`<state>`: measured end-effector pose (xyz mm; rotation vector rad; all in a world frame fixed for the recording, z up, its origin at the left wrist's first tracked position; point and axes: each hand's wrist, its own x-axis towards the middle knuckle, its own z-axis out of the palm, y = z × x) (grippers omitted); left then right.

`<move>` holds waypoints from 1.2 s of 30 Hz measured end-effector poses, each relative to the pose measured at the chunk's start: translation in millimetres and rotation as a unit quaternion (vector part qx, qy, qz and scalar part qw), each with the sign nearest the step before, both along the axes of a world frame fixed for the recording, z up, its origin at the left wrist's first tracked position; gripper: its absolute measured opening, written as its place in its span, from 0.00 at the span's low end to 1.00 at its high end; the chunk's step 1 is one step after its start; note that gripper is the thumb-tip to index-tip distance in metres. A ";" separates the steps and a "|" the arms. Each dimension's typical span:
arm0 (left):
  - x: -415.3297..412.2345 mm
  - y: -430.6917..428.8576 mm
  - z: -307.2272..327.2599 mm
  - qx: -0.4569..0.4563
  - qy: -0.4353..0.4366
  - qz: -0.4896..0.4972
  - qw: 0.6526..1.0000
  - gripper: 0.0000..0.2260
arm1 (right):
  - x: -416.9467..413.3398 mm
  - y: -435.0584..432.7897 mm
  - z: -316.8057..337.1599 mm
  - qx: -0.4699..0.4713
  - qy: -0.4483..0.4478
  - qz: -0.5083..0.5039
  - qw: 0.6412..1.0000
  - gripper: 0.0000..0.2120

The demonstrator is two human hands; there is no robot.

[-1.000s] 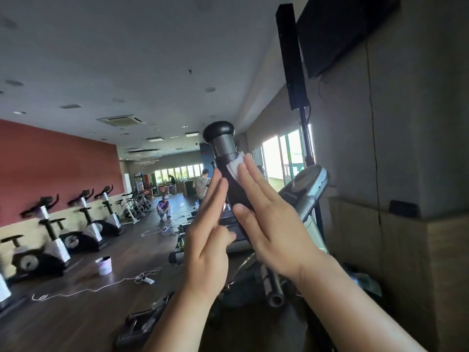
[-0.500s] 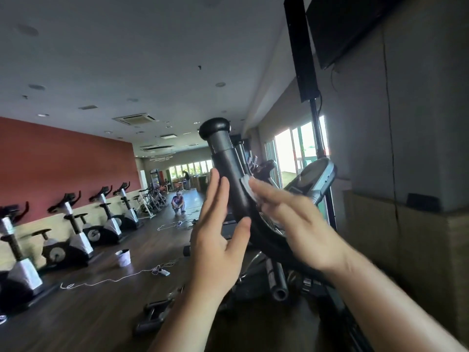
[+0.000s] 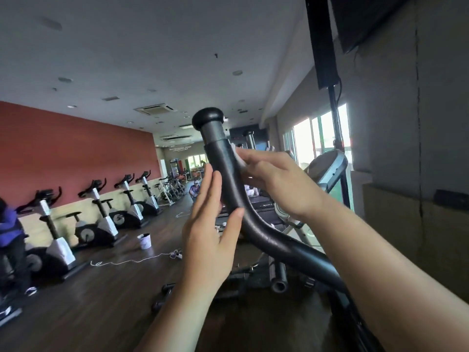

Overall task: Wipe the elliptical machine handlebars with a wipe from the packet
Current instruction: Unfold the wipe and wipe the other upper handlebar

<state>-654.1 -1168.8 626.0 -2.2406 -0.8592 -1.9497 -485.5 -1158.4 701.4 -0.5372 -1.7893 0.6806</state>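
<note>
Handlebar: black padded handlebar (image 3: 236,196) climbs from the lower right, bends, and stands near upright, topped by a round cap (image 3: 208,118).
Wipe: small white wipe (image 3: 237,155) on the handlebar's right side, just below the grey collar under the cap; mostly covered by my fingers.
Left grip: my left grip (image 3: 208,240) is wide, fingers straight and together along the handlebar's left side, thumb touching its front at the bend; it holds nothing.
Right grip: my right grip (image 3: 276,184) lies flat-fingered, pressing the wipe against the handlebar; the thumb is hidden, possibly behind the tube.
Around: console (image 3: 327,168) beyond my right grip; exercise bikes (image 3: 101,219) along the red wall (image 3: 76,153); white bucket (image 3: 144,241) and cord (image 3: 132,260) on the floor (image 3: 101,301).
</note>
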 end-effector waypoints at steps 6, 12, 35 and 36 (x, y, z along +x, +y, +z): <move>22.6 -20.6 -7.6 -0.021 -0.054 0.040 0.998 0.30 | 29.7 2.9 -17.4 -0.017 -0.067 0.005 0.998 0.21; 30.7 -21.5 -26.0 -0.020 -0.061 0.093 0.994 0.29 | 47.7 11.1 -53.4 -0.013 -0.162 -0.009 0.987 0.21; 28.4 -18.4 -60.7 0.013 -0.084 0.039 0.996 0.27 | 96.5 -58.7 -134.1 0.218 -0.228 -0.271 0.909 0.22; 26.6 -16.9 -62.5 0.018 -0.082 0.037 0.996 0.27 | 90.5 -58.1 -133.2 0.236 -0.222 -0.296 0.898 0.21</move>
